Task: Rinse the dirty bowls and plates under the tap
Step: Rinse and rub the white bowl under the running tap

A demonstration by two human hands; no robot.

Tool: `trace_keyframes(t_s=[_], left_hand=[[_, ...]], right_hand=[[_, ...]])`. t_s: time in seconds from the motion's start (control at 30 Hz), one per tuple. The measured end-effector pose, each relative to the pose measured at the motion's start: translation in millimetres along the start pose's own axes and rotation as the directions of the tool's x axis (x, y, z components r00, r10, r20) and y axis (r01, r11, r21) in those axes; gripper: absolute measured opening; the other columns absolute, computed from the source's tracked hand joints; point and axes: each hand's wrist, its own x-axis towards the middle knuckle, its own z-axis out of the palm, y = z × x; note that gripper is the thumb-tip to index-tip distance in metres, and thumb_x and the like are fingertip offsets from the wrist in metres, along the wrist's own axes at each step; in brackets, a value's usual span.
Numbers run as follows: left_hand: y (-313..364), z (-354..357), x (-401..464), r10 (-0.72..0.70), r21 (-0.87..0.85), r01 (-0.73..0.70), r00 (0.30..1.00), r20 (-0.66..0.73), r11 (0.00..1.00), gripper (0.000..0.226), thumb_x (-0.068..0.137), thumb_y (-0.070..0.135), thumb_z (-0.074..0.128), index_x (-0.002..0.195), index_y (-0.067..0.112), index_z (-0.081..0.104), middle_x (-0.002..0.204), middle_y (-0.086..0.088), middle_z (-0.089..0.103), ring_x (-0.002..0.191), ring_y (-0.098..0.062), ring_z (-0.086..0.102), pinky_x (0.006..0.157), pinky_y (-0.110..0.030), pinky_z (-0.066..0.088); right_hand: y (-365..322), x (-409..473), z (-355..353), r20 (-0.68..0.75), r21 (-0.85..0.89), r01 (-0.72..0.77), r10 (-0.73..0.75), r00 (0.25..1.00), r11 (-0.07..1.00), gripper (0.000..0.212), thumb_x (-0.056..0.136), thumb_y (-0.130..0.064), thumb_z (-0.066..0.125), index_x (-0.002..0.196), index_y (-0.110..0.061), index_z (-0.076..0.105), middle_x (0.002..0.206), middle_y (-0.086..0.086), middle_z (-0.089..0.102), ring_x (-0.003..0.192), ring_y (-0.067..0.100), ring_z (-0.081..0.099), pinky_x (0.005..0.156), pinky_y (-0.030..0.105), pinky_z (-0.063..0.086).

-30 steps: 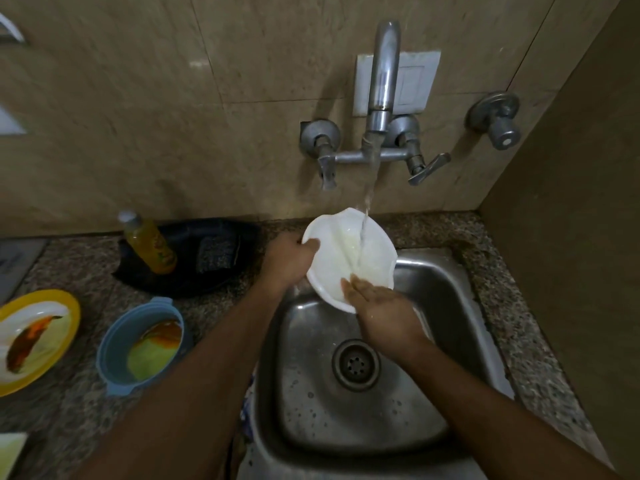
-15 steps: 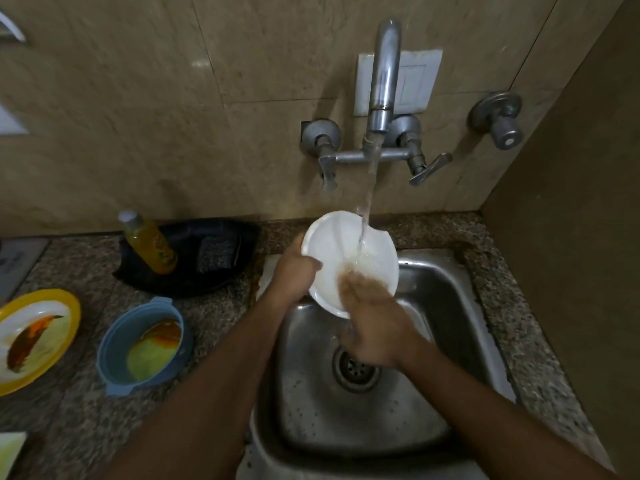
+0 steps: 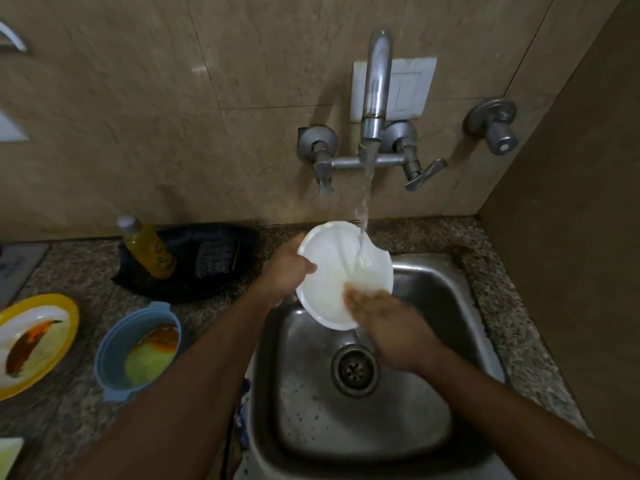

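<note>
Head view, only cam: white bowl point(image 3: 332, 271) held tilted over the back-left corner of the sink point(image 3: 426, 285), right under the tap point(image 3: 375, 88), stream hitting its inner wall at approx 1 o'clock. Left hand point(image 3: 285, 271) grips the rim at 9 o'clock, thumb hooked inside, fingers round the back. Right hand point(image 3: 384, 317) at the bowl's 5 o'clock, fingers laid flat on the inside and rubbing; blurred w/ motion, so exact finger lie can't be told, prob. loose and not clasping anything. Step in hand, by judgement: rinse-and-rub of the first white piece, looks nearly clean, milky film only. Still dirty on the counter at 9 o'clock from the sink: blue bowl point(image 3: 136, 351) w/ yellow-orange residue, and yellow plate point(image 3: 34, 341) w/ brown smear further left. Soap bottle point(image 3: 147, 249) leaning on a dark tray at 10 o'clock, scrub pad beside it. Next move calls for turning the bowl to flush the rest of the rim, setting it aside, then reaching left for the blue one. Vs 0.5 s ago: bowl in much the same spot, right hand slid a bit lower and rightward across the inside; vs 1 s ago, that hand was sharp and still, now smeared.
</note>
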Motion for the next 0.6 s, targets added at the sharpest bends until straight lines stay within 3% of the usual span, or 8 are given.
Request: trace_keyframes(t_s=[0.1, 0.13, 0.2, 0.27, 0.33, 0.4, 0.53, 0.6], left_hand=[[2, 5, 3, -0.046, 0.067, 0.044, 0.999, 0.025, 0.997, 0.056, 0.083, -0.001, 0.061, 0.133, 0.022, 0.056, 0.120, -0.004, 0.062, 0.107, -0.026, 0.057, 0.089, -0.041, 0.052], [5, 4, 6, -0.067, 0.062, 0.064, 0.997, 0.035, 0.996, 0.055, 0.081, -0.002, 0.061, 0.130, 0.021, 0.058, 0.119, -0.006, 0.065, 0.107, -0.028, 0.059, 0.091, -0.044, 0.053], [12, -1, 6, -0.115, 0.013, 0.114, 0.991, 0.073, 0.993, 0.049, 0.079, -0.003, 0.061, 0.124, 0.018, 0.062, 0.113, -0.010, 0.068, 0.102, -0.030, 0.063, 0.083, -0.043, 0.056], [14, -1, -3, -0.164, -0.117, 0.174, 0.982, 0.096, 0.978, 0.044, 0.085, 0.002, 0.059, 0.126, 0.019, 0.060, 0.112, -0.010, 0.067, 0.098, -0.029, 0.064, 0.069, -0.038, 0.058], [10, 11, -17, -0.188, -0.295, 0.207, 0.978, 0.089, 0.933, 0.043, 0.091, 0.012, 0.059, 0.132, 0.025, 0.055, 0.117, -0.009, 0.066, 0.099, -0.030, 0.066, 0.065, -0.040, 0.060], [0, 36, -29, -0.184, -0.383, 0.189, 0.982, 0.052, 0.904, 0.055, 0.088, 0.017, 0.067, 0.137, 0.031, 0.048, 0.122, -0.005, 0.065, 0.103, -0.029, 0.067, 0.074, -0.045, 0.061], [-14, 65, -23, -0.150, -0.291, 0.051, 0.933, -0.327, 0.955, 0.066, 0.083, 0.001, 0.055, 0.142, 0.029, 0.043, 0.135, -0.003, 0.057, 0.119, -0.025, 0.055, 0.101, -0.050, 0.049], [-21, 53, -14, -0.158, -0.316, 0.051, 0.934, -0.321, 0.948, 0.059, 0.086, -0.003, 0.047, 0.139, 0.022, 0.050, 0.136, -0.010, 0.057, 0.123, -0.033, 0.054, 0.102, -0.054, 0.047]], right_hand=[[2, 9, -1, -0.016, -0.059, -0.138, 0.137, 0.990, 0.989, 0.081, 0.086, -0.031, 0.064, 0.152, -0.008, 0.022, 0.157, 0.017, 0.025, 0.144, 0.031, 0.025, 0.118, 0.039, 0.013], [-7, 11, 2, 0.008, -0.071, -0.123, 0.124, 0.992, 0.990, 0.083, 0.084, -0.026, 0.068, 0.151, -0.005, 0.025, 0.157, 0.017, 0.026, 0.141, 0.031, 0.032, 0.116, 0.042, 0.023], [-19, 8, 9, -0.010, -0.042, -0.046, 0.045, 0.999, 0.998, 0.085, 0.070, -0.015, 0.081, 0.144, -0.002, 0.041, 0.148, 0.017, 0.042, 0.126, 0.031, 0.053, 0.097, 0.045, 0.049], [-14, 4, 9, -0.057, -0.055, -0.030, 0.026, 0.998, 0.998, 0.082, 0.059, -0.012, 0.087, 0.133, -0.002, 0.055, 0.134, 0.017, 0.058, 0.111, 0.030, 0.065, 0.085, 0.043, 0.056], [-9, 7, 2, -0.108, -0.052, -0.091, 0.085, 0.991, 0.995, 0.073, 0.066, -0.015, 0.083, 0.133, -0.007, 0.056, 0.128, 0.014, 0.063, 0.105, 0.026, 0.068, 0.083, 0.037, 0.056], [-14, 19, -8, -0.113, 0.017, -0.162, 0.163, 0.980, 0.987, 0.056, 0.085, -0.016, 0.064, 0.139, -0.013, 0.048, 0.127, 0.010, 0.062, 0.101, 0.025, 0.067, 0.076, 0.034, 0.054], [-22, 27, -8, -0.173, 0.217, -0.034, 0.072, 0.982, 0.976, 0.062, 0.090, -0.019, 0.057, 0.148, -0.020, 0.036, 0.147, 0.005, 0.047, 0.121, 0.019, 0.057, 0.094, 0.035, 0.051], [-15, 14, -5, -0.150, 0.296, 0.079, -0.036, 0.988, 0.952, 0.064, 0.087, -0.021, 0.058, 0.148, -0.022, 0.039, 0.148, 0.000, 0.046, 0.126, 0.017, 0.053, 0.103, 0.033, 0.046]])
